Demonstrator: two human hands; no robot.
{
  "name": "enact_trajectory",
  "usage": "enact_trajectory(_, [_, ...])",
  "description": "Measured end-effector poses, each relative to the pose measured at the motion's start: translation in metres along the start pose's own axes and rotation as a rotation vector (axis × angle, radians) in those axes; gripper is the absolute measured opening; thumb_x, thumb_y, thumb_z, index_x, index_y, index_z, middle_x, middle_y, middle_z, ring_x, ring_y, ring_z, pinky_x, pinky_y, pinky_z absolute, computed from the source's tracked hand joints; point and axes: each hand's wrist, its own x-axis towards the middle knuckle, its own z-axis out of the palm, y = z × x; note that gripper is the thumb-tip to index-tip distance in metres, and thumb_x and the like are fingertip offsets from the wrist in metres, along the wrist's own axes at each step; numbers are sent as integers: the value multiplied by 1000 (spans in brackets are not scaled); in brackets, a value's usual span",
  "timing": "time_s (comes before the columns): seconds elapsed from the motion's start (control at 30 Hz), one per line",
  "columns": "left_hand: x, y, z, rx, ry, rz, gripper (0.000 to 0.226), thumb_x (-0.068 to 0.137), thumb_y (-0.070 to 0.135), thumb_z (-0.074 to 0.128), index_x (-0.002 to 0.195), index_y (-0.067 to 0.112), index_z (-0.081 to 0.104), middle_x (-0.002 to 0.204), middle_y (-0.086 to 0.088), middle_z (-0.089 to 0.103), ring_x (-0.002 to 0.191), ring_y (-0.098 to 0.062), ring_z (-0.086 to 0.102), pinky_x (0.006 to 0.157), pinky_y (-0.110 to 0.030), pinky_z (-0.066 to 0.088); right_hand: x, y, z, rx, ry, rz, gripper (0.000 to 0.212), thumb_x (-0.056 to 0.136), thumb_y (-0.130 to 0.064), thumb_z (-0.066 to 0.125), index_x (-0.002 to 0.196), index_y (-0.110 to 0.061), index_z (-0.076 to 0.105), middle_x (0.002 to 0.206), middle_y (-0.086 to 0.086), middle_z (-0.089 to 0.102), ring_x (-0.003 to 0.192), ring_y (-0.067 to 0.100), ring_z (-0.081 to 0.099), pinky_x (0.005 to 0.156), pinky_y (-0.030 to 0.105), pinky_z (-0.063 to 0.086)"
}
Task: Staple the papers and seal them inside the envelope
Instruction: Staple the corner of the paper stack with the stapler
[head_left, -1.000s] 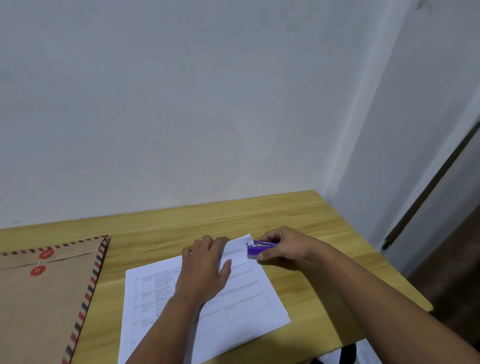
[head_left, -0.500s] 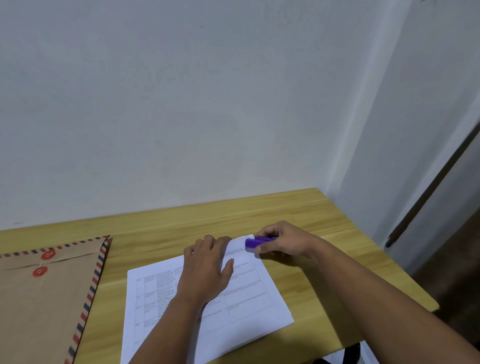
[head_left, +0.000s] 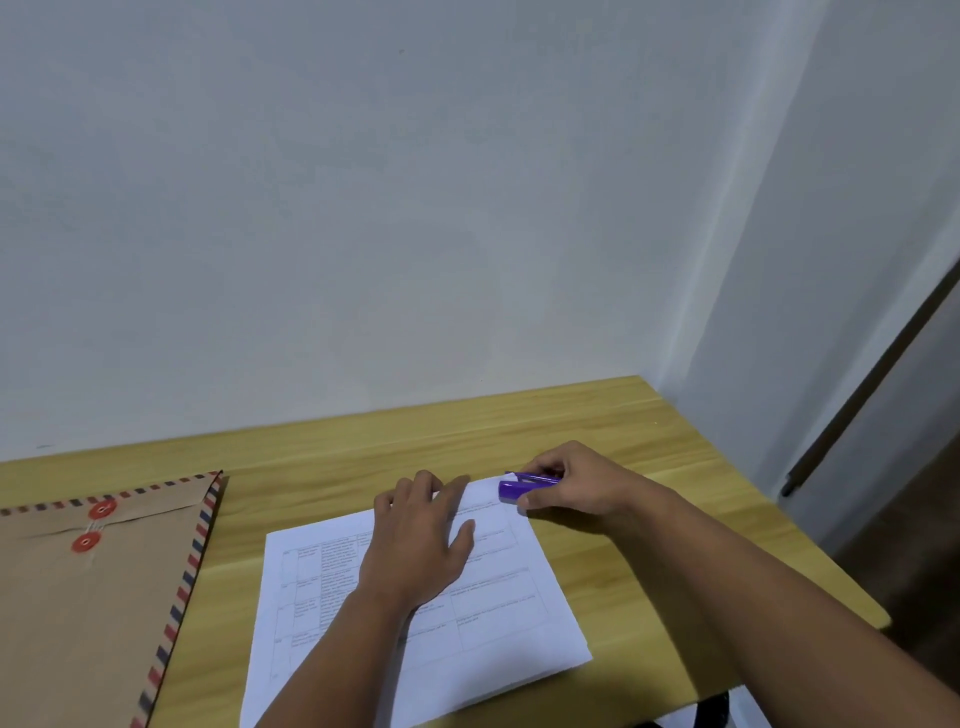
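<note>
change: small purple plastic stapler (head_left: 522, 488) has opened slightly at the sheet's far right corner since a second ago; both hands have hardly shifted
right hand (head_left: 574, 483): fingers closed around the stapler
left hand (head_left: 418, 545): flat, fingers spread, pressing white printed paper sheets (head_left: 498, 618) onto light wooden worktop (head_left: 649, 436)
envelope: brown kraft string-tie envelope with striped border (head_left: 83, 597) lies apart at left, flap closed
progress: stapling step; staple not visible, can't confirm. Left: insert papers, seal.

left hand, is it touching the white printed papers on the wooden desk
Touching. The head view shows the left hand lying flat, palm down, on the white printed papers, with no gap visible beneath it.
</note>
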Motion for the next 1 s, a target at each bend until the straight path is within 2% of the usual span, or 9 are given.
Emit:
enact_trajectory(0.1, [4, 12, 1, 23, -38, 15, 49, 89, 54, 51, 135, 35, 55, 110, 4, 49, 100, -23, 48, 93, -43, 37, -6, 17, -13, 40, 37, 7, 25, 80, -25, 90, 102, -16, 83, 99, 7, 81, 92, 22, 74, 81, 28, 54])
enact_trajectory(0.23, [9, 35, 8, -7, -61, 37, 50, 89, 52, 49, 135, 33, 54, 113, 2, 49, 103, -24, 47, 97, -45, 38, -21, 41, -24, 241, 27, 81, 34, 73, -26, 92, 104, -14, 84, 105, 14, 81, 109, 39, 73, 105, 49, 53])
enact_trajectory(0.3, [9, 41, 12, -12, -55, 38, 51, 89, 52, 50, 135, 32, 54, 114, 2, 50, 103, -24, 47, 98, -44, 39, -28, 41, -27, 356, 8, 115, 30, 78, -16, 89, 106, -8, 82, 110, 23, 78, 108, 40, 74, 106, 49, 53])
enact_trajectory(0.37, [7, 41, 15, -7, -42, 46, 51, 89, 53, 50, 135, 32, 55, 113, 2, 50, 103, -23, 48, 97, -43, 39, -34, 32, -27, 385, 11, 153, 33, 83, -6, 84, 115, -5, 78, 113, 24, 77, 105, 35, 74, 104, 45, 55])
enact_trajectory(0.43, [7, 40, 17, -1, -29, 50, 50, 89, 53, 51, 134, 31, 56, 112, 3, 50, 101, -23, 49, 95, -42, 39, -33, 21, -24, 230, -2, 163, 39, 84, -10, 78, 122, -13, 74, 114, 13, 77, 102, 26, 72, 96, 37, 56])
enact_trajectory(0.5, [8, 39, 17, -1, -14, 44, 49, 89, 52, 53, 133, 31, 57, 110, 3, 51, 99, -23, 49, 94, -42, 40, -31, 12, -18, 55, -5, 143, 33, 77, -28, 75, 109, -24, 78, 103, 1, 79, 94, 17, 69, 89, 35, 54])
enact_trajectory(0.67, [8, 39, 17, -16, -11, 44, 48, 88, 52, 54, 131, 31, 57, 107, 4, 49, 97, -23, 49, 92, -44, 42, -29, 20, -7, -72, 138, 40, 37, 76, -57, 82, 82, -20, 77, 80, 4, 74, 70, 10, 60, 70, 32, 47])
enact_trajectory(0.83, [8, 38, 18, -19, -9, 49, 48, 89, 52, 54, 132, 32, 58, 105, 4, 49, 96, -22, 49, 92, -44, 42, -28, 22, -1, -69, 137, -12, 46, 76, -53, 81, 73, -9, 69, 69, 10, 65, 63, 12, 54, 63, 33, 41])
enact_trajectory(1.0, [8, 37, 18, -34, -7, 50, 48, 89, 53, 54, 132, 32, 58, 104, 5, 48, 95, -21, 48, 92, -43, 42, -27, 27, 5, -10, 163, -56, 46, 79, -36, 87, 68, -7, 54, 63, 2, 52, 61, 12, 46, 61, 31, 38])
